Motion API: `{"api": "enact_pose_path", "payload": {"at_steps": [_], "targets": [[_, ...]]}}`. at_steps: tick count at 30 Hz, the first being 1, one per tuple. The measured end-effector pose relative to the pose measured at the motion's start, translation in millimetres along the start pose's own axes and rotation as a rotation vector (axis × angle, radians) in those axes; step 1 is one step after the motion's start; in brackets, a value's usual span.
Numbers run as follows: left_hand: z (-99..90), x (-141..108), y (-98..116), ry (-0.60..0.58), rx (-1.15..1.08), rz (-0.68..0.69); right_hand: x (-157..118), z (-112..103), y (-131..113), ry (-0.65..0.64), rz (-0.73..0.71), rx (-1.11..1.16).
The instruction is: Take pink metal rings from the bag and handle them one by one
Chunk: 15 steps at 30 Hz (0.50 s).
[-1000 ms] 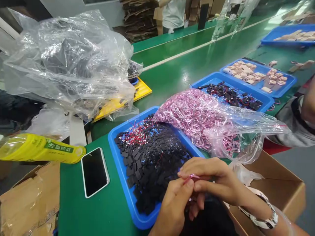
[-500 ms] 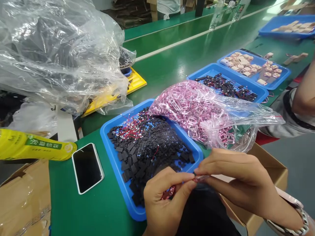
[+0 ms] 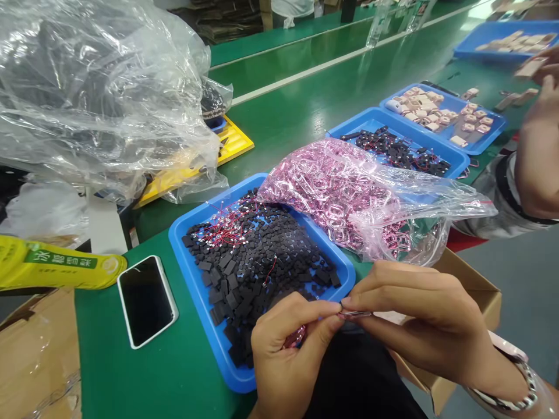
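Note:
My left hand and my right hand meet in front of the near blue tray, fingertips pinched together on a small shiny pink frame. Most of this piece is covered by the fingers. More pink shiny pieces show inside the curled left hand. Black foam pieces fill the near blue tray, along with a cluster of small parts on red wires. A clear bag of pink frames leans over the tray's far right edge.
To the left lie a white-edged phone and a yellow bottle, with a big plastic bag behind. Farther right are a tray of black wired parts and a tray of beige parts. A co-worker's arm is at right.
The view has shifted slightly. Both my hands keep their pinch, and the pink frame between them looks tilted more edge-on. The co-worker's hands have come into view at right, holding a beige piece.

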State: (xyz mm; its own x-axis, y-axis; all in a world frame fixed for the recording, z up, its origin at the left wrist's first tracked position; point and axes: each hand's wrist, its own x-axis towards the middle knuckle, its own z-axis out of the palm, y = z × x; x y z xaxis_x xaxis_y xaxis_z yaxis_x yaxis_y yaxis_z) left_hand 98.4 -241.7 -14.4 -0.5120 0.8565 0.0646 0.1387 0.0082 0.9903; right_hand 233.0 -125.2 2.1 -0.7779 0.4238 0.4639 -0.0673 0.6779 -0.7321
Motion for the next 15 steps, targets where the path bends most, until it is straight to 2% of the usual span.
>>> {"api": "enact_pose_path", "payload": {"at_steps": [4,8,10,13,15], "targets": [[-1.9,1,-4,-0.007,0.004,0.0,0,1,1,-0.021,0.035,0.016],[-2.8,0,-10,-0.075,0.081,-0.092,-5,2,7,-0.178,0.218,0.142],[-3.1,-3,-15,-0.119,0.098,-0.17,-14,1,16,-0.216,0.32,0.218],[-7.4,-9,-25,-0.115,-0.007,-0.36,-40,-2,36,-0.166,0.539,0.226],[-14.1,-11,-35,-0.069,-0.169,-0.482,-61,-2,52,-0.042,0.688,0.148]]}}
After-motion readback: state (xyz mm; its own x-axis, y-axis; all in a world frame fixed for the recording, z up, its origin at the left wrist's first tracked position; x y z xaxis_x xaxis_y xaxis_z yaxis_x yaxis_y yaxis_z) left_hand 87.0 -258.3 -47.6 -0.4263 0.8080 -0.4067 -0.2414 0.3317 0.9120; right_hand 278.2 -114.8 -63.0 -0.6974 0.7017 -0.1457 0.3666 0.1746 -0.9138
